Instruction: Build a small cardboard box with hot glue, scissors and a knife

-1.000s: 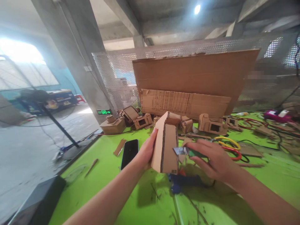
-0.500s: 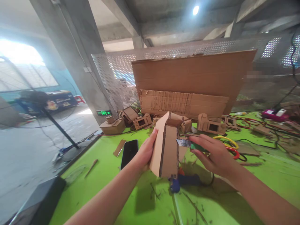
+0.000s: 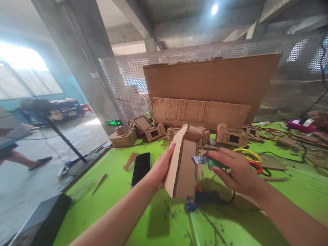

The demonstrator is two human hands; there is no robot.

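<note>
My left hand (image 3: 164, 164) grips a folded brown cardboard piece (image 3: 187, 167) by its left side, thumb on the outer face. Dark glue lines or rough cut edges run along its folds. In my right hand (image 3: 235, 167) is a utility knife (image 3: 205, 160) with a green handle, its blade lying at the right edge of the cardboard piece. Whether the blade cuts in or only touches, I cannot tell. Below the cardboard lies a blue glue gun (image 3: 207, 197), partly hidden, with a clear glue stick (image 3: 194, 229) coming out of it.
A phone (image 3: 141, 169) lies left of my left hand on the green table (image 3: 115, 205). Several cardboard cameras (image 3: 232, 136) line the back, before a large cardboard sheet (image 3: 212, 82). Cables (image 3: 249, 155) lie at right. A person's leg (image 3: 20, 158) shows at far left.
The cardboard piece has shifted slightly right and down in my left hand. The knife stays by its right edge. A walking person has come into view at the far left.
</note>
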